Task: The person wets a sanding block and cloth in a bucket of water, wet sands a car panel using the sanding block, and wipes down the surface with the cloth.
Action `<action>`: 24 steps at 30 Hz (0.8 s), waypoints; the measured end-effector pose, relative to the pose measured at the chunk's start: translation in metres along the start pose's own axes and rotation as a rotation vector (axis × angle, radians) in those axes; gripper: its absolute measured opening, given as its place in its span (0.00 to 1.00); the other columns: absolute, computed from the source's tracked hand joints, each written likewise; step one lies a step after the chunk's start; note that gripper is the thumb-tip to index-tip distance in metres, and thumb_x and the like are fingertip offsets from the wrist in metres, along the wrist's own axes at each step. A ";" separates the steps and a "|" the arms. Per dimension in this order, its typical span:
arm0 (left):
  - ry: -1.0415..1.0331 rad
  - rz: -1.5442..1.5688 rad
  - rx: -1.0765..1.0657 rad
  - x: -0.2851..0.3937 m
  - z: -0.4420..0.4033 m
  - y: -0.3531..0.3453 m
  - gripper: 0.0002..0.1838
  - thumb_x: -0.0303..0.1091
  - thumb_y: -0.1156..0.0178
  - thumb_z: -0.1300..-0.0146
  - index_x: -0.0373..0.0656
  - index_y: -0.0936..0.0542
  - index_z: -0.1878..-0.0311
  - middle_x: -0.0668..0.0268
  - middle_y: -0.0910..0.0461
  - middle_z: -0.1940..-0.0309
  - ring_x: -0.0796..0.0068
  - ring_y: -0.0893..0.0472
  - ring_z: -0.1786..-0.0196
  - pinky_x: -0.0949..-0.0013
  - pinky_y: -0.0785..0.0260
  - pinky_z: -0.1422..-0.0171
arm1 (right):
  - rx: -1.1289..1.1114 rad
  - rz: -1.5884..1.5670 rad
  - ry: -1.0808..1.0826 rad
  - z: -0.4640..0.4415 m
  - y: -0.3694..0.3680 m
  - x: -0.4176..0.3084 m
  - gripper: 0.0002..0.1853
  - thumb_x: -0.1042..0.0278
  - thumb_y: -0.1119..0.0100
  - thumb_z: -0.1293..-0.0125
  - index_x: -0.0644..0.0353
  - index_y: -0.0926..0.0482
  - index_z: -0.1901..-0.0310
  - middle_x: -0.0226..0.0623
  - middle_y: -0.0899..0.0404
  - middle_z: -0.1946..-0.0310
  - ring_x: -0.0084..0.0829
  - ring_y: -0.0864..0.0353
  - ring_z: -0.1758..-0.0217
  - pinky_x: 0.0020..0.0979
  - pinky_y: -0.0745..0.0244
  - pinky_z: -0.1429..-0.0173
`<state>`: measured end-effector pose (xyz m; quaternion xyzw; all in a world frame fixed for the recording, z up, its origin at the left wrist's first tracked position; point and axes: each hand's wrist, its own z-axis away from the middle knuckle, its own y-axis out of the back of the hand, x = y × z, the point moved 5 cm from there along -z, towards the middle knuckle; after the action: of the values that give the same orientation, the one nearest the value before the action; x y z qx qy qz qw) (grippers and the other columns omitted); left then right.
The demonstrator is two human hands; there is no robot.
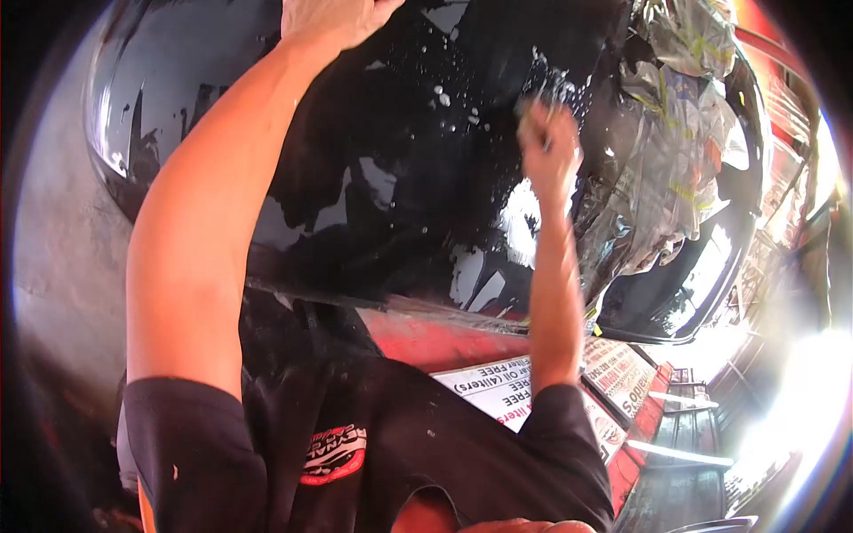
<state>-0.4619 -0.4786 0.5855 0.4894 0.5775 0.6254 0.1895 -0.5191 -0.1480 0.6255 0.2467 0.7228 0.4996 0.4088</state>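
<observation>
A glossy black car panel (400,178) with water drops and wet streaks fills the upper middle of the head view. My left hand (333,19) rests at the top edge of the view on the panel, its fingertips partly cut off by the frame. Over the wet right part of the panel is my right hand (549,147), blurred by motion, with fingers bent around something small that I cannot make out. Beside it, crumpled masking plastic and paper (662,151) cover the car's glass area.
Printed sign boards (493,391) stand beyond the panel's lower edge, near a red surface (418,342). Grey floor (67,258) shows at the left. Metal racks or frames (693,444) and bright light are at the lower right.
</observation>
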 end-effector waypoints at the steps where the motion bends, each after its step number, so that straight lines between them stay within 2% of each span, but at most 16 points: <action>1: 0.001 0.015 0.012 0.001 -0.001 0.003 0.41 0.64 0.48 0.29 0.46 0.33 0.23 0.49 0.43 0.20 0.44 0.49 0.17 0.34 0.65 0.16 | 0.001 0.029 -0.038 0.048 -0.007 0.011 0.17 0.69 0.28 0.39 0.52 0.11 0.47 0.48 0.20 0.38 0.51 0.23 0.33 0.43 0.30 0.27; 2: 0.009 0.029 0.008 0.001 0.002 0.002 0.40 0.64 0.49 0.29 0.46 0.33 0.23 0.49 0.43 0.20 0.43 0.50 0.17 0.34 0.65 0.16 | -0.040 -0.035 -0.154 0.086 0.001 -0.006 0.19 0.73 0.28 0.41 0.50 0.11 0.47 0.47 0.20 0.38 0.49 0.23 0.33 0.43 0.30 0.26; 4: 0.015 0.022 0.007 0.000 0.003 0.000 0.40 0.64 0.49 0.29 0.46 0.33 0.23 0.49 0.43 0.20 0.43 0.50 0.17 0.33 0.65 0.16 | -0.071 0.007 -0.155 0.089 0.005 -0.008 0.20 0.76 0.27 0.43 0.50 0.11 0.48 0.47 0.20 0.38 0.48 0.21 0.34 0.43 0.27 0.29; 6: 0.003 0.006 0.034 0.002 -0.002 0.006 0.40 0.64 0.49 0.29 0.46 0.33 0.23 0.49 0.43 0.20 0.43 0.50 0.17 0.33 0.65 0.16 | 0.073 0.153 0.074 0.026 -0.004 0.010 0.18 0.73 0.27 0.42 0.52 0.11 0.48 0.47 0.19 0.39 0.47 0.19 0.37 0.41 0.24 0.33; 8: 0.004 0.021 0.012 0.002 0.004 0.005 0.40 0.64 0.49 0.29 0.46 0.33 0.23 0.49 0.43 0.20 0.43 0.50 0.17 0.33 0.65 0.16 | 0.070 -0.003 0.060 -0.056 -0.004 0.010 0.17 0.70 0.29 0.40 0.55 0.12 0.47 0.50 0.18 0.42 0.49 0.19 0.38 0.40 0.24 0.35; 10: 0.003 0.016 0.014 -0.003 0.006 -0.003 0.40 0.64 0.49 0.29 0.46 0.33 0.23 0.48 0.43 0.20 0.43 0.50 0.17 0.33 0.65 0.16 | 0.173 0.174 0.199 -0.073 -0.008 0.019 0.17 0.67 0.32 0.35 0.52 0.14 0.44 0.48 0.17 0.48 0.48 0.19 0.42 0.39 0.24 0.39; 11: -0.015 0.013 0.028 -0.003 0.001 -0.004 0.40 0.64 0.49 0.29 0.46 0.33 0.23 0.48 0.43 0.20 0.43 0.50 0.17 0.33 0.65 0.16 | 0.087 0.083 0.139 -0.051 -0.002 0.008 0.17 0.68 0.32 0.35 0.54 0.14 0.44 0.48 0.17 0.49 0.48 0.17 0.45 0.38 0.23 0.41; 13: -0.010 0.021 0.031 -0.001 0.000 0.003 0.40 0.64 0.49 0.29 0.46 0.33 0.23 0.48 0.43 0.20 0.43 0.50 0.17 0.33 0.65 0.16 | -0.018 0.102 -0.009 0.031 -0.003 0.007 0.18 0.70 0.32 0.35 0.52 0.14 0.42 0.44 0.17 0.42 0.44 0.18 0.38 0.37 0.24 0.34; 14: 0.002 0.030 0.014 0.001 0.002 0.003 0.40 0.64 0.49 0.29 0.46 0.33 0.23 0.49 0.43 0.20 0.43 0.49 0.17 0.33 0.65 0.16 | 0.040 0.057 0.055 0.073 -0.001 0.000 0.17 0.71 0.32 0.34 0.50 0.12 0.44 0.42 0.17 0.42 0.42 0.18 0.37 0.37 0.25 0.32; 15: 0.003 0.024 0.019 0.001 0.002 0.003 0.40 0.63 0.49 0.29 0.46 0.33 0.23 0.49 0.43 0.21 0.43 0.49 0.17 0.34 0.65 0.16 | 0.006 0.068 -0.021 0.095 0.006 -0.003 0.16 0.71 0.32 0.34 0.50 0.12 0.45 0.45 0.17 0.41 0.43 0.20 0.34 0.39 0.27 0.30; 18: 0.009 0.035 0.004 0.003 0.002 0.005 0.40 0.63 0.49 0.29 0.45 0.33 0.23 0.49 0.43 0.20 0.43 0.50 0.17 0.34 0.66 0.16 | 0.035 0.144 -0.095 0.026 0.006 0.004 0.15 0.69 0.32 0.34 0.53 0.12 0.46 0.47 0.18 0.40 0.45 0.21 0.33 0.39 0.27 0.30; 20: 0.008 0.035 0.013 0.002 -0.001 0.008 0.40 0.63 0.49 0.29 0.45 0.33 0.23 0.49 0.43 0.20 0.43 0.50 0.17 0.34 0.66 0.16 | 0.152 0.145 0.153 -0.058 -0.001 0.026 0.16 0.66 0.33 0.33 0.52 0.13 0.44 0.49 0.17 0.41 0.46 0.19 0.36 0.37 0.26 0.32; 21: 0.010 0.040 0.000 0.002 0.003 0.005 0.40 0.63 0.49 0.29 0.46 0.33 0.23 0.49 0.43 0.20 0.43 0.50 0.17 0.34 0.66 0.16 | 0.165 0.121 0.134 -0.082 -0.005 0.036 0.16 0.65 0.34 0.32 0.52 0.13 0.44 0.50 0.17 0.41 0.47 0.18 0.38 0.37 0.24 0.34; 22: 0.018 0.042 -0.011 0.001 0.008 0.001 0.40 0.63 0.49 0.29 0.46 0.33 0.23 0.49 0.43 0.20 0.43 0.50 0.17 0.34 0.66 0.16 | 0.172 0.098 0.113 -0.093 -0.005 0.039 0.16 0.64 0.35 0.32 0.51 0.14 0.43 0.51 0.17 0.42 0.48 0.17 0.40 0.36 0.23 0.36; 23: 0.008 0.044 -0.012 0.000 0.007 -0.003 0.40 0.63 0.49 0.29 0.46 0.33 0.23 0.49 0.44 0.20 0.43 0.50 0.17 0.34 0.66 0.16 | 0.028 0.089 -0.016 -0.077 -0.001 0.028 0.18 0.64 0.35 0.32 0.51 0.15 0.41 0.51 0.18 0.40 0.47 0.16 0.40 0.37 0.21 0.39; 24: -0.001 0.044 -0.001 -0.003 0.000 -0.002 0.40 0.64 0.49 0.29 0.46 0.33 0.23 0.49 0.44 0.20 0.43 0.50 0.17 0.34 0.66 0.16 | 0.034 0.078 0.059 -0.044 0.000 0.019 0.18 0.68 0.34 0.33 0.50 0.15 0.41 0.50 0.20 0.36 0.46 0.17 0.37 0.37 0.22 0.36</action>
<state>-0.4616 -0.4807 0.5821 0.5023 0.5662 0.6293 0.1764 -0.5661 -0.1561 0.6259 0.2668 0.7326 0.5099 0.3635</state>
